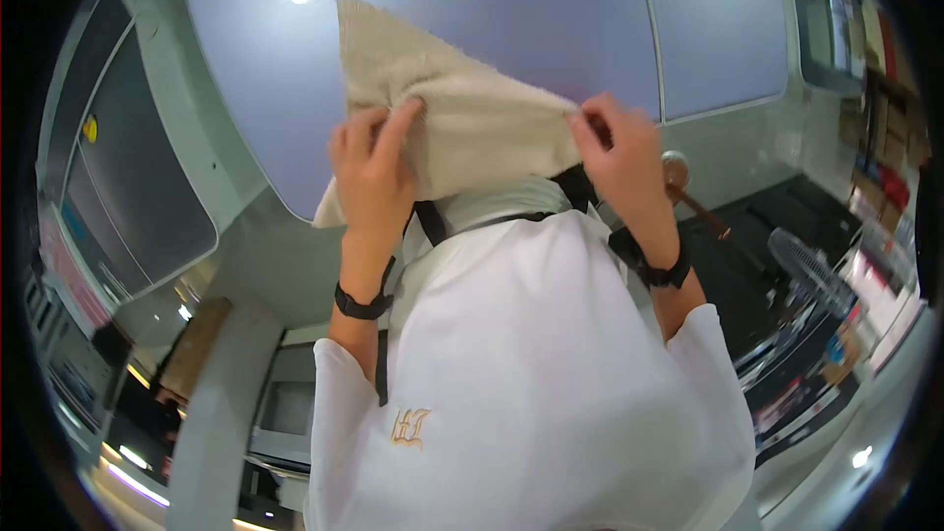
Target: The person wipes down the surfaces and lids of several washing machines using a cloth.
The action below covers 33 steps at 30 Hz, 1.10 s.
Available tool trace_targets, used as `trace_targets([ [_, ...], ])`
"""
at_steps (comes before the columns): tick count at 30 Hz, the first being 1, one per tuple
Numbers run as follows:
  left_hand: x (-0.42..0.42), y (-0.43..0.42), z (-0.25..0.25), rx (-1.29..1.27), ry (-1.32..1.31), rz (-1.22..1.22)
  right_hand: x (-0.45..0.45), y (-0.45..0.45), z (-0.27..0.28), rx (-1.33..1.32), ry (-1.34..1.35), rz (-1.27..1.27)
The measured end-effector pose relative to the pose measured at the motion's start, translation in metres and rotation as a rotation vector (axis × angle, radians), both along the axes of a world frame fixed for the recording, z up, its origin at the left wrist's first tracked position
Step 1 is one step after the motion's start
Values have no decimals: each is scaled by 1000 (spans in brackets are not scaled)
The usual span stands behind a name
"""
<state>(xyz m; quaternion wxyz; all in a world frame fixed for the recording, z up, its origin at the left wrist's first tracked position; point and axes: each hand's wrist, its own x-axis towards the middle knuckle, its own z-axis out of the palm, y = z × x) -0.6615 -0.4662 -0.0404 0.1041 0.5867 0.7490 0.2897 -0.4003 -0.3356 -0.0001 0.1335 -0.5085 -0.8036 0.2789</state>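
A beige cloth (472, 113) with a rough woven texture lies over the near edge of a glossy pale blue tabletop (551, 20). Its far left corner rises to a point, and a fold crosses its middle. My left hand (374, 172) is on the cloth's left part, fingers bent and gathering the fabric. At the cloth's right corner, my right hand (621, 152) pinches the edge between thumb and fingers, slightly blurred. Both wrists wear black bands. The cloth's near edge hangs close to my white shirt.
A dark grey panel (133, 157) in a pale frame stands to the left. On the right are a round brownish object with a rod (678, 172), a dark surface (737, 285) and a fan-like wire cage (806, 261). Several boxes are stacked at far right.
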Motion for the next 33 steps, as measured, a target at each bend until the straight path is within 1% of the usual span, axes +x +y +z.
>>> trace_targets([
  [1,-3,9,6,4,-38,-2,0,3,11,17,2,-58],
  [4,-10,48,29,144,92,59,-6,21,53,-177,159,-281],
  [6,-1,88,55,274,189,89,-16,35,67,-49,198,-407],
  [7,7,99,62,336,234,110,-15,41,67,12,214,-465],
  [10,18,104,63,155,299,84,-2,85,20,138,335,-526],
  [11,19,97,59,27,123,6,-7,83,15,262,278,-525],
  [13,24,79,37,-113,117,-142,-26,83,1,514,174,-500],
  [14,30,70,28,-189,111,-214,-20,84,-12,534,121,-333],
  [16,41,58,17,-163,194,-153,-2,87,-39,572,8,-5],
  [17,45,54,16,-150,233,-130,-4,83,-45,565,-77,27],
  [19,47,48,15,-171,214,-128,-13,72,-53,544,-256,88],
  [22,44,33,19,-207,182,-142,-19,30,-23,410,-166,210],
  [25,37,12,21,-235,147,-186,8,3,-12,261,-204,287],
  [28,37,14,21,-242,144,-164,51,35,-29,397,-340,255],
  [31,34,43,17,-194,220,-104,51,88,-41,384,-381,-25],
  [32,35,59,13,-157,253,-85,43,96,-50,418,-358,-52],
  [33,36,70,11,-180,261,-70,25,96,-56,455,-333,-80],
])
